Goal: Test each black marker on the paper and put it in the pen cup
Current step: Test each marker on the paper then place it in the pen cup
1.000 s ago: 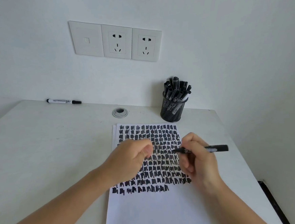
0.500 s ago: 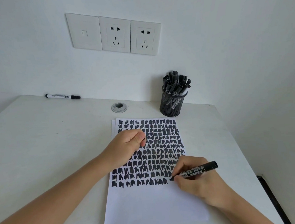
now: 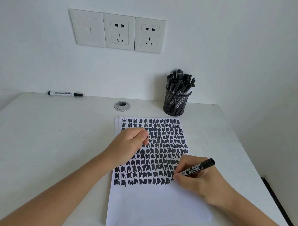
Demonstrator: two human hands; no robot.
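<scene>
You look well along, with scribbles over most of the paper [image 3: 152, 205] and the cup [image 3: 176, 101] packed with pens, yet your right hand [image 3: 200, 182] pinches a marker [image 3: 200, 167], tip on the last row, not yet in the cup, while your left hand [image 3: 129, 144] lies curled on the paper, its contents hidden.

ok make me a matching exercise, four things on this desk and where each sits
1 black mesh pen cup
2 white-barrelled marker with black cap
3 round silver cable grommet
4 black marker with white lettering

A in the right hand's grip, tip on the scribbled paper
B back right of the white desk
C back left edge of the desk
D set into the desk beyond the paper

Pairs: 1-B, 2-C, 3-D, 4-A
</scene>
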